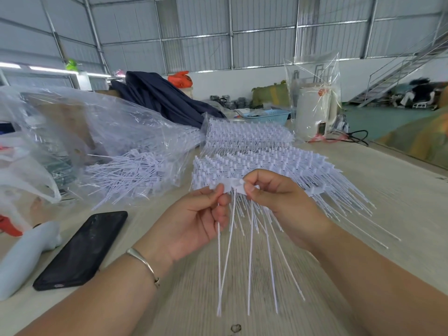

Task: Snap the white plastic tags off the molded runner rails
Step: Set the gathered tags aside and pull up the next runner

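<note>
Both hands, left hand and right hand, pinch white tags above the near bench; loose tags fill a bag left, stacked runner rails remain beyond.

tag tails motion-blurred; figure by stairs blurred; pale bottle cut off at left edge.

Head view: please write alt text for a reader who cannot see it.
Left hand and right hand pinch thin white plastic tags above a pale wooden table. Stacked white molded runner rails lie behind; a black smartphone lies left.
</note>
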Available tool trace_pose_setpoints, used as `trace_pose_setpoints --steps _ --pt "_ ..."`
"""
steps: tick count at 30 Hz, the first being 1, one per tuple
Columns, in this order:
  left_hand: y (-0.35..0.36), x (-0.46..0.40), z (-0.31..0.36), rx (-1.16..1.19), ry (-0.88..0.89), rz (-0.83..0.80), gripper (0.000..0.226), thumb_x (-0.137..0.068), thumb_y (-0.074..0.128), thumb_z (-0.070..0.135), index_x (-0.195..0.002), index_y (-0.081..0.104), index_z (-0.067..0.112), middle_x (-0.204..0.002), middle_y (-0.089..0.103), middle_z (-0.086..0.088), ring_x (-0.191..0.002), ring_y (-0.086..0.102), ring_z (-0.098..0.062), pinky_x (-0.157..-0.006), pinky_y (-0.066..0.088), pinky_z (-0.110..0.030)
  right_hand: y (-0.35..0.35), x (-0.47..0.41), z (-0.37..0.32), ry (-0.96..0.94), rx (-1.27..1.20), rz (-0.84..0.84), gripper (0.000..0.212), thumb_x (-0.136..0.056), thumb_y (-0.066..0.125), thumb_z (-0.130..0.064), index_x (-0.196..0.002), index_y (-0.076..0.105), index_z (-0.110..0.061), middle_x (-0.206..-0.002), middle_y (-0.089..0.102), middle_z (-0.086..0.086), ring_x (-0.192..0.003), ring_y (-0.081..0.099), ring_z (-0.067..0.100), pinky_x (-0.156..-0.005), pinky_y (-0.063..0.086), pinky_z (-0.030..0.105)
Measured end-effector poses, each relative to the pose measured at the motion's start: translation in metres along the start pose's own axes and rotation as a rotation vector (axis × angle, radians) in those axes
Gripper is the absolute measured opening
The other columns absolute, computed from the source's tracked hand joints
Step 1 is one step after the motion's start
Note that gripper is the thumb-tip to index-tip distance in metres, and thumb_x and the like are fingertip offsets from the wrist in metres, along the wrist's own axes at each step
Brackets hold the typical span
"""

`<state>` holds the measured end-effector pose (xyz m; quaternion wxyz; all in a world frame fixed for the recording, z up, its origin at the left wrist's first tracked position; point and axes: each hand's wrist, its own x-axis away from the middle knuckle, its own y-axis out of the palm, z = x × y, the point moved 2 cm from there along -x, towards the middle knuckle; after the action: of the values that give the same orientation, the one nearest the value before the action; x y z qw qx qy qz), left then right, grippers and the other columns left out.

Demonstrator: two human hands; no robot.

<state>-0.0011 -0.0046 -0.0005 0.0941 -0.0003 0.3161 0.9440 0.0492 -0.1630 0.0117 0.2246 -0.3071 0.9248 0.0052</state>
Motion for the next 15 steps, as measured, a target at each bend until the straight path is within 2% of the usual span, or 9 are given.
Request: trace_pose_setpoints --steps 1,3,5,8,12,15 --pt "0.0 0.0 -0.001 -0.004 -0.013 -0.015 0.041 -0.055 0.092 0.01 -0.081 0.06 0.007 -0.064 0.057 -0.003 -0.048 0.053 -0.01 -0.047 0.049 -0.024 0.001 0.0 0.0 -0.002 -0.017 -0.015 0.015 -0.094 0.056 -0.013 -0.08 0.061 -0.012 -0.074 0.053 -0.003 -0.075 0.047 0.009 -0.075 0.038 0.016" --pt "0.001 0.001 -0.002 -0.045 -0.038 -0.029 0.043 -0.052 0.094 0.014 -0.078 0.061 0.008 -0.063 0.058 -0.002 -0.048 0.054 -0.01 -0.047 0.049 -0.023 0.002 0.001 0.001 -0.002 -0.029 -0.044 0.013 -0.094 0.056 -0.013 -0.084 0.062 -0.008 -0.08 0.056 0.003 -0.08 0.049 0.013 -0.081 0.039 0.022" --pt "0.003 0.002 -0.003 -0.079 -0.084 -0.005 0.035 -0.055 0.094 0.019 -0.074 0.066 0.008 -0.061 0.06 -0.002 -0.046 0.055 -0.011 -0.045 0.049 -0.022 0.003 0.001 0.003 -0.002 -0.033 -0.067 0.013 -0.094 0.055 -0.012 -0.09 0.063 -0.002 -0.085 0.06 0.008 -0.085 0.053 0.016 -0.085 0.04 0.027" --pt "0.005 0.005 -0.007 -0.218 -0.181 0.024 0.02 -0.07 0.08 0.034 -0.065 0.072 0.016 -0.057 0.059 0.003 -0.045 0.057 -0.006 -0.043 0.048 -0.017 0.004 0.001 0.002 -0.012 -0.067 -0.119 0.011 -0.093 0.056 -0.012 -0.09 0.065 -0.005 -0.087 0.067 0.003 -0.087 0.06 0.013 -0.087 0.044 0.024" --pt "0.007 0.007 -0.012 -0.224 -0.289 -0.023 0.04 -0.048 0.093 0.046 -0.061 0.069 0.017 -0.057 0.057 0.002 -0.045 0.055 -0.008 -0.041 0.047 -0.019 0.005 0.0 0.001 -0.015 -0.088 -0.151 0.011 -0.092 0.057 -0.013 -0.091 0.065 -0.007 -0.084 0.066 -0.001 -0.085 0.059 0.012 -0.087 0.045 0.022" --pt "0.006 0.005 -0.013 -0.22 -0.288 -0.022 0.033 -0.065 0.08 0.048 -0.064 0.069 0.017 -0.057 0.054 0.003 -0.045 0.052 -0.007 -0.041 0.046 -0.018 0.003 0.0 0.002 -0.007 -0.043 -0.13 0.014 -0.093 0.057 -0.014 -0.093 0.065 -0.003 -0.083 0.065 0.002 -0.084 0.058 0.013 -0.086 0.045 0.024"
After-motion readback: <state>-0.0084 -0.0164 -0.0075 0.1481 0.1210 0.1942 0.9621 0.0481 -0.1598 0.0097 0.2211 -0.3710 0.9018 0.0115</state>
